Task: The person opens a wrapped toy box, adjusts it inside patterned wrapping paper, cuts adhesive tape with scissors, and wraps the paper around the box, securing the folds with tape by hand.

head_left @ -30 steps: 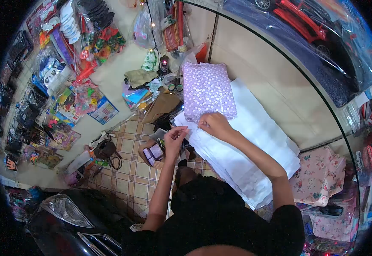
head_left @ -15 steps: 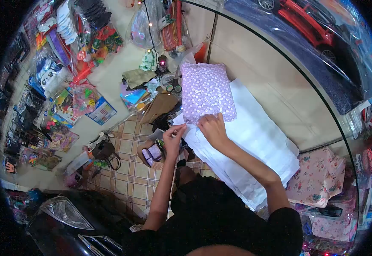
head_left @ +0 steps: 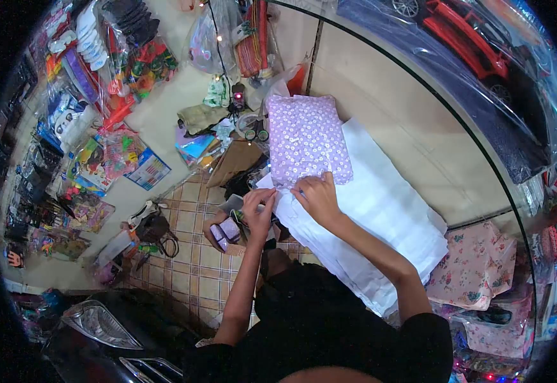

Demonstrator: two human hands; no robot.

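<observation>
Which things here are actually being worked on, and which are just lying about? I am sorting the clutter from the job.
In hand:
left hand
right hand
purple flowered parcel
stack of white sheets

Lying about:
pink flowered cloth
red toy car
hanging toy packets
brown bag on the floor

No lettering reads clearly; print on the hanging toy packets (head_left: 122, 153) seems blurred.
</observation>
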